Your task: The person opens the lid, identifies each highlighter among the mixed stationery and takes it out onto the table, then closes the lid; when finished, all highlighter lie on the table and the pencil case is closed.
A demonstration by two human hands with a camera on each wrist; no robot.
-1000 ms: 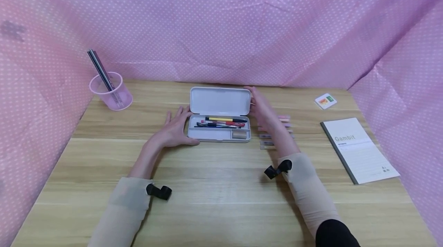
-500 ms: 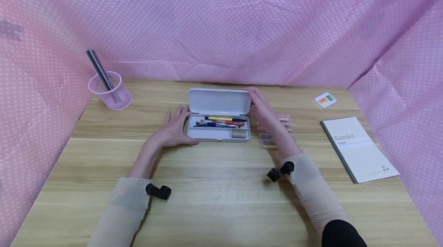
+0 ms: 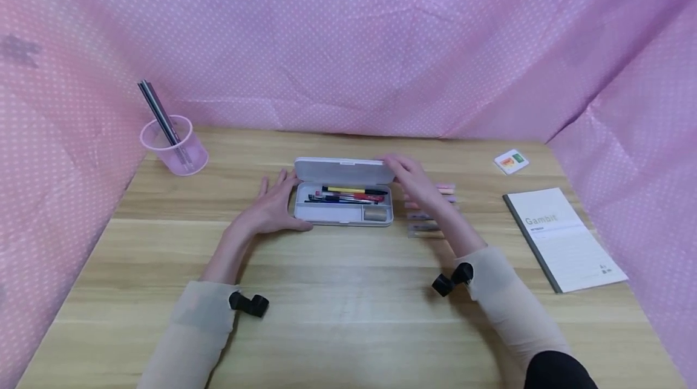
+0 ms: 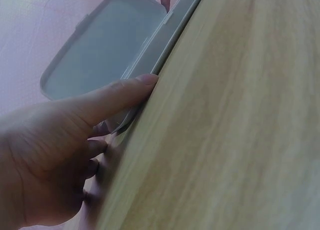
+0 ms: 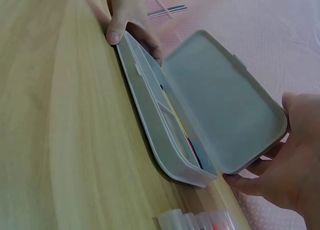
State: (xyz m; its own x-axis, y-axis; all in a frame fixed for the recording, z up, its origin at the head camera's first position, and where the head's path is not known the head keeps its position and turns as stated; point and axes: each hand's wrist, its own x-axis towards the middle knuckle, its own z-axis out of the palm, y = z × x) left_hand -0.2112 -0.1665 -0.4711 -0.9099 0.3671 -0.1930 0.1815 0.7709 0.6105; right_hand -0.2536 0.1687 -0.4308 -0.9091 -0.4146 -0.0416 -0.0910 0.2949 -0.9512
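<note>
A white pencil case (image 3: 329, 212) lies on the table with its lid (image 3: 344, 171) tilted partly up. Inside, several pens (image 3: 354, 198) fill the rear compartment, and a small grey-brown block (image 3: 375, 213) sits in the front right one. My left hand (image 3: 269, 207) grips the left end, its thumb (image 4: 147, 79) at the front edge and the other fingers round the side and back. At the lid's right end my right hand (image 3: 416, 183) holds the edge, with its thumb on the rim and fingers behind, as the right wrist view shows.
Several pastel pens (image 3: 425, 228) lie in a row right of the case, partly under my right forearm. A pink cup (image 3: 187, 156) with dark pencils (image 3: 159, 112) stands back left. A notebook (image 3: 566, 241) and a small white card-like item (image 3: 511, 161) are on the right.
The lid has swung forward and down from nearly upright, with my right hand moving along on its right edge. My left hand has stayed at the left end.
</note>
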